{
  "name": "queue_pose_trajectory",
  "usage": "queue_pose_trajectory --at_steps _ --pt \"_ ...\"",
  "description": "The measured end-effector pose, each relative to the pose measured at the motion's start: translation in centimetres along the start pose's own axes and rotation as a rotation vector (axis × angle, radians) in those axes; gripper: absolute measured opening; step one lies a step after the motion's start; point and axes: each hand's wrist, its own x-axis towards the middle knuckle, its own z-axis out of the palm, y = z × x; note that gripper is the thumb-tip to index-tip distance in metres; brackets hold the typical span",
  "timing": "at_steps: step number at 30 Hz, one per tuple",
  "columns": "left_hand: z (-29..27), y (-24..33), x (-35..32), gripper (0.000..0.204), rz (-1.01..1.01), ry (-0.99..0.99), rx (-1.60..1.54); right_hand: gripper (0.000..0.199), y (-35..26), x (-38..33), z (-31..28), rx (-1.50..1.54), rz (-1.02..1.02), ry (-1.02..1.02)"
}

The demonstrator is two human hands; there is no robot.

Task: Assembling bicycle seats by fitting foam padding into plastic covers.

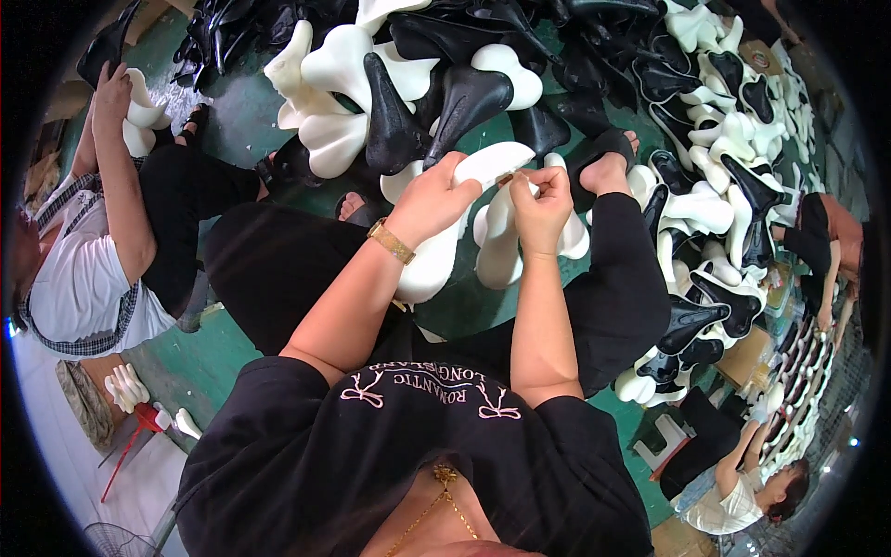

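Observation:
My left hand (pixel 434 200), with a gold watch (pixel 391 242) on its wrist, is closed on a white foam bicycle saddle pad (pixel 504 159) that I hold tilted above my lap. Its thumb lies along the near side of the pad. The fingers of my right hand (pixel 542 212) pinch together at the pad's lower right edge; whatever lies between their tips is too small to make out. Below my hands, more white pads (pixel 499 246) lie between my legs. A black saddle shell (pixel 471 102) rests in the heap just beyond my left hand.
White pads (pixel 336 63) and black shells are piled on the green floor (pixel 232 139) ahead, and another long heap (pixel 705 213) runs down the right. One person (pixel 102 241) sits at left handling a black shell; others work at right. A grey-white stool (pixel 663 442) stands at lower right.

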Motion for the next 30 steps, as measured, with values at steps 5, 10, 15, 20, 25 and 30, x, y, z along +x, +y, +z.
queue_pose_trajectory --at_steps 5,10,15,20,25,30 --pt "0.1 -1.7 0.9 0.049 -0.066 -0.004 -0.387 0.017 -0.2 0.3 -0.7 0.198 0.084 0.044" --pt "-1.8 0.2 0.4 0.047 -0.153 0.062 -0.627 0.013 -0.3 1.2 -2.6 0.500 0.264 0.176" --pt "-2.0 0.5 0.1 0.045 -0.121 0.094 -0.671 0.017 3.8 0.9 -3.1 0.047 0.131 0.148" --pt "-2.1 0.0 0.6 0.042 -0.116 0.099 -0.641 0.026 9.7 -1.1 -3.2 -0.689 -0.068 -0.079" --pt "-2.3 -1.4 1.0 0.041 -0.123 0.122 -0.616 0.018 11.5 -0.2 -2.5 -0.545 0.201 -0.041" --pt "-1.9 -1.9 1.8 0.041 -0.137 0.130 -0.631 0.023 15.1 0.4 -3.4 -0.557 0.351 0.079"
